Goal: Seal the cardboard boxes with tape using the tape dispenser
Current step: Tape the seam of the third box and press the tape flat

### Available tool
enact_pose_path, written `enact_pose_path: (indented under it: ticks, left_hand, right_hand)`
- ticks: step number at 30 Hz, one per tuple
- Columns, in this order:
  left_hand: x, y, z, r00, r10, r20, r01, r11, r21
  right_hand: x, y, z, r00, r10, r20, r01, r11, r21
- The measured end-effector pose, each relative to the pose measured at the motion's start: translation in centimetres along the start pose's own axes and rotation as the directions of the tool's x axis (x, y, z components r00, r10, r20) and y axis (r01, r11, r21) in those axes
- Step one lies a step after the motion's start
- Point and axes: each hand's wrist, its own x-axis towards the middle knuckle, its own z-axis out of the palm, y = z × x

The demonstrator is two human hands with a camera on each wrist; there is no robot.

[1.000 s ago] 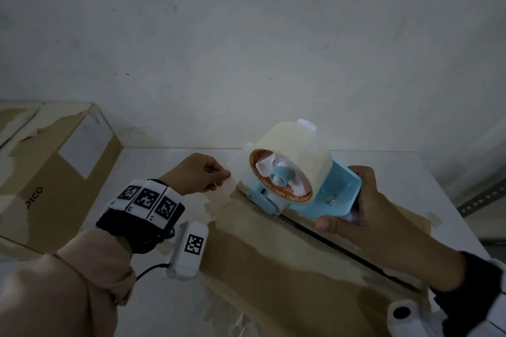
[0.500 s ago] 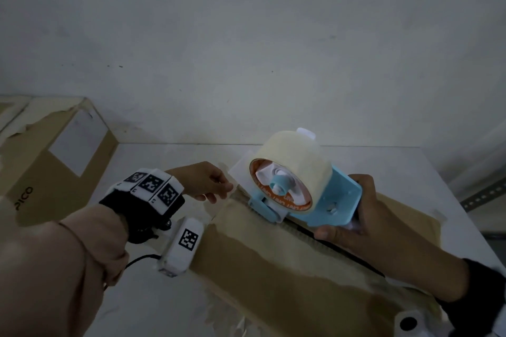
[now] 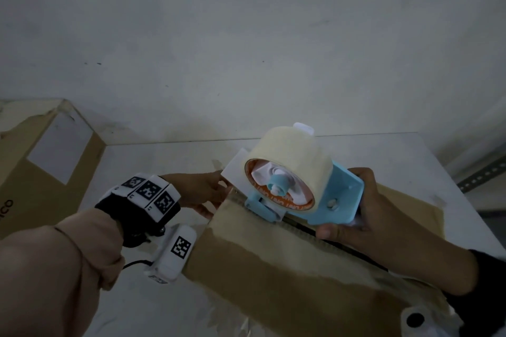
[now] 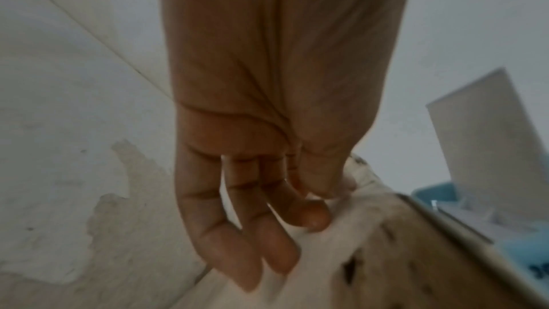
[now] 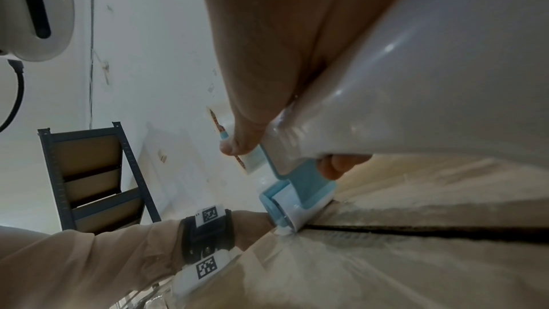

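A brown cardboard box (image 3: 273, 268) lies in front of me with a dark open seam (image 5: 415, 230) running along its top. My right hand (image 3: 367, 208) grips the handle of the light blue tape dispenser (image 3: 336, 200), which carries a beige tape roll (image 3: 295, 150). The dispenser's front roller (image 5: 285, 213) sits on the far end of the seam. My left hand (image 3: 208, 197) is at that same end of the box. Its fingers (image 4: 237, 232) are nearly straight, and its thumb presses on the box's (image 4: 386, 255) top corner, just left of the dispenser (image 4: 505, 232).
A second cardboard box (image 3: 41, 172) with a white label stands at the left on the white table (image 3: 410, 161). A white wall runs close behind. A metal shelf (image 5: 89, 180) stands off to the side, and its edge (image 3: 482, 175) shows at the right.
My left hand has uncurled and moved right, up against the box's far end. The dispenser has stayed at the end of the seam in my right hand.
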Motion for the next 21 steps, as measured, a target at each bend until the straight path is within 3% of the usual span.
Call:
enact_pose_path:
  ticks: [4,8,10,12,15,17,19,21]
  left_hand:
    - [-0.1,0.3,0.0,1.000,0.000,-0.016,0.001,0.999,0.034]
    - [-0.1,-1.5,1.1,0.976,-0.217,-0.027,0.219,0.964,0.151]
    - [0.1,-2.5,1.3,0.959,-0.277,0.054,0.259,0.941,0.219]
    - [0.0,-2.9,0.9,0.955,-0.292,0.048,0.274,0.933,0.233]
    - [-1.5,-2.0,0.0,0.985,-0.159,-0.070,0.169,0.969,0.181]
    - [-3.3,-0.6,0.7,0.992,0.035,-0.118,-0.028,0.998,0.061]
    - [-5.0,0.5,2.3,0.980,0.164,-0.114,-0.172,0.983,-0.063]
    - [-5.0,0.5,3.8,0.977,0.204,-0.061,-0.208,0.976,-0.069]
  right_hand:
    - [0.1,-0.1,0.0,1.000,-0.016,-0.017,0.016,1.000,0.013]
    - [0.3,0.6,-0.1,0.998,-0.059,-0.022,0.059,0.998,0.010]
    - [0.1,0.4,-0.2,0.997,-0.070,-0.027,0.071,0.997,0.012]
    - [-0.3,0.0,-0.1,0.997,-0.067,-0.031,0.067,0.998,0.013]
    - [-0.2,0.1,-0.1,0.999,-0.047,-0.013,0.047,0.999,-0.026]
    - [0.0,0.4,-0.2,0.998,-0.057,-0.019,0.056,0.998,-0.025]
    - [0.4,0.4,-0.3,0.993,-0.116,-0.013,0.116,0.993,0.030]
    - [0.8,0.3,-0.3,0.987,-0.162,-0.014,0.162,0.984,0.078]
